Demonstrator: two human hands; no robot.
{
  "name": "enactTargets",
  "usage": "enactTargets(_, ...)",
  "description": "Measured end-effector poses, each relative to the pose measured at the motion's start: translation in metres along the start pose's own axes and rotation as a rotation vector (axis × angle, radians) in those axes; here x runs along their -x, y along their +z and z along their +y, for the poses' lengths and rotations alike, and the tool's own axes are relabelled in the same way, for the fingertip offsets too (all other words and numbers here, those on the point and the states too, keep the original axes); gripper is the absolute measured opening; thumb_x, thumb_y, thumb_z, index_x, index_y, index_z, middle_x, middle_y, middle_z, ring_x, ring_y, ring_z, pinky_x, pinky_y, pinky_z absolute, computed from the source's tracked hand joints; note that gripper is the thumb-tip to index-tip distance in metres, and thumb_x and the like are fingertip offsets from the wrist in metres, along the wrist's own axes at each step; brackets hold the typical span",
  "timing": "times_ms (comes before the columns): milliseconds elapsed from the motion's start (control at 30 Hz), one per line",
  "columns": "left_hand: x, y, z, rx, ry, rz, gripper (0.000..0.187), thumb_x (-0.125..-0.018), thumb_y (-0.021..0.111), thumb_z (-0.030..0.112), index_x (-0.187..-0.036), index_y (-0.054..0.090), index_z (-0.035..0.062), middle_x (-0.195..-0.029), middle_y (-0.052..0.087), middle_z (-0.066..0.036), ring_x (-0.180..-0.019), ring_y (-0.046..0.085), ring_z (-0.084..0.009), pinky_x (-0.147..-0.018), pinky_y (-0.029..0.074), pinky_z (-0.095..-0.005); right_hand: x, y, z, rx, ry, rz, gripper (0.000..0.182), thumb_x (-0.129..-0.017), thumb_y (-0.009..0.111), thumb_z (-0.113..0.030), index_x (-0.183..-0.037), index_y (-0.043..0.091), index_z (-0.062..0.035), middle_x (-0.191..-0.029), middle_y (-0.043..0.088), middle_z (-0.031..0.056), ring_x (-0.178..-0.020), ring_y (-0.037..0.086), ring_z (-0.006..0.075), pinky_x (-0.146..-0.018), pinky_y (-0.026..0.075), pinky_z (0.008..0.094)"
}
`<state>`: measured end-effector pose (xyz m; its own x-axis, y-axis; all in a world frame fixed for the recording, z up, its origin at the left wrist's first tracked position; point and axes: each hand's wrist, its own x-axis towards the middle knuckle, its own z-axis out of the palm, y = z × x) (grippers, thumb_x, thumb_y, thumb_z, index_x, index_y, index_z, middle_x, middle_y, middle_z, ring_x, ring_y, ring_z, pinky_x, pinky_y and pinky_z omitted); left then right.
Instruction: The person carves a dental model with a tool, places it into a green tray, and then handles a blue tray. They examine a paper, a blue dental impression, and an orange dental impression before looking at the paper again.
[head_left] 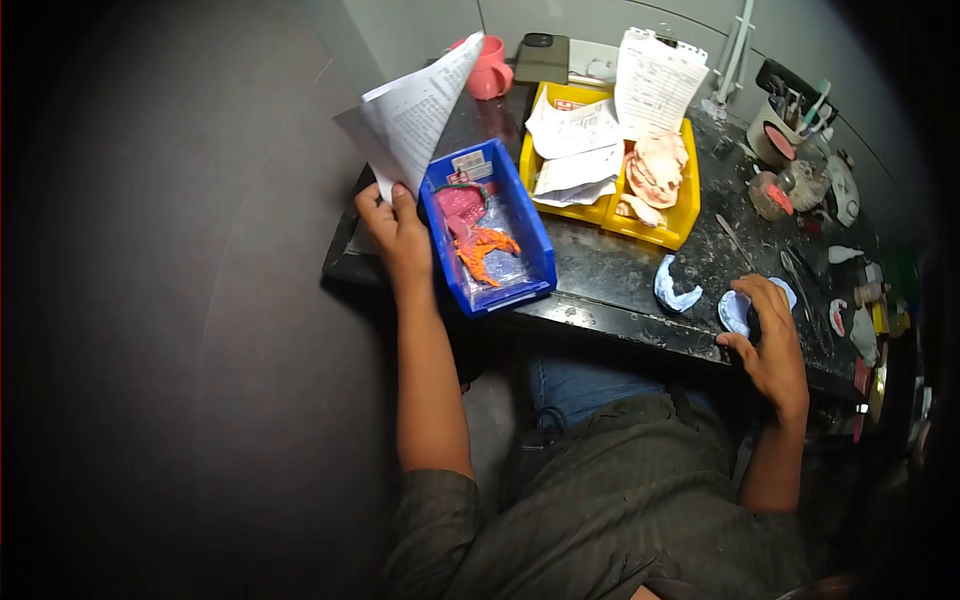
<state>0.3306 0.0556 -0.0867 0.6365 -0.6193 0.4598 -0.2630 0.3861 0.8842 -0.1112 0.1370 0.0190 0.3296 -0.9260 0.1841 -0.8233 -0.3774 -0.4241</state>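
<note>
My left hand [400,235] pinches the lower corner of folded printed papers [415,115], held up at the left edge of the dark table. Beside it stands a blue bin [541,240] with pink and orange pieces [485,245] inside. My right hand [770,335] is curved over a pale blue dental cast [735,312] near the table's front edge, thumb and fingers apart; its palm side is hidden. Left of that hand lies a second pale blue, horseshoe-shaped cast [677,290].
Yellow bins [652,234] hold papers and peach-coloured pieces. Behind are a pink mug [488,70] and a phone [542,60]. A tool cup [770,138], metal instruments [735,240] and small bottles stand or lie to the right on the black table [600,265].
</note>
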Motion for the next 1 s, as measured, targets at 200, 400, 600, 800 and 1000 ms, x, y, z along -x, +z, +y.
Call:
enactTargets(200,0.002,0.003,0.004,0.029,0.009,0.005,0.022,-0.103,0.051,0.016,-0.115,0.043,-0.0008,-0.085,0.062,-0.012,-0.074,0.057,-0.0146,-0.067,0.045,-0.0311,-0.038,-0.025,-0.069,0.067,-0.232,0.041,0.052,-0.072,0.082,-0.011,-0.119,0.061,0.0,-0.127,0.06,0.0181,-0.121,0.055,0.0378,-0.101,0.044,0.0426)
enactTargets(400,0.003,0.004,0.011,0.051,-0.004,0.011,0.022,-0.104,0.051,0.017,-0.114,0.043,-0.0007,-0.088,0.062,-0.013,-0.076,0.058,-0.0157,-0.07,0.046,-0.0318,-0.088,0.006,-0.137,-0.159,-0.63,-0.014,0.038,-0.076,0.079,-0.009,-0.11,0.063,-0.0006,-0.113,0.064,0.0153,-0.108,0.06,0.0357,-0.093,0.048,0.0429)
enactTargets(600,0.003,0.004,0.011,0.046,-0.001,0.009,0.021,-0.103,0.051,0.017,-0.112,0.043,-0.0003,-0.087,0.062,-0.014,-0.077,0.058,-0.0165,-0.07,0.046,-0.0332,-0.134,0.1,-0.186,0.426,-0.785,0.08,0.021,-0.081,0.064,-0.013,-0.098,0.066,-0.0016,-0.094,0.068,0.0136,-0.113,0.06,0.0298,-0.112,0.033,0.0568)
enactTargets(800,0.004,0.003,0.018,-0.025,-0.049,0.023,0.019,-0.103,0.051,0.015,-0.111,0.044,-0.0002,-0.085,0.062,-0.014,-0.076,0.058,-0.0184,-0.069,0.046,-0.0351,-0.149,0.112,-0.188,0.488,-0.726,-0.015,0.01,-0.079,0.066,-0.012,-0.083,0.069,-0.0025,-0.082,0.069,0.0116,-0.102,0.064,0.0283,-0.112,0.027,0.0683)
enactTargets(1000,0.005,0.005,0.021,0.003,-0.047,0.003,0.021,-0.104,0.052,0.014,-0.117,0.043,-0.0013,-0.092,0.066,-0.012,-0.081,0.058,-0.0104,-0.073,0.045,-0.0247,-0.163,0.037,-0.188,0.197,-0.746,0.413,0.011,-0.076,0.076,-0.012,-0.08,0.068,-0.0065,-0.085,0.068,0.0087,-0.096,0.065,0.0269,-0.101,0.043,0.0477)
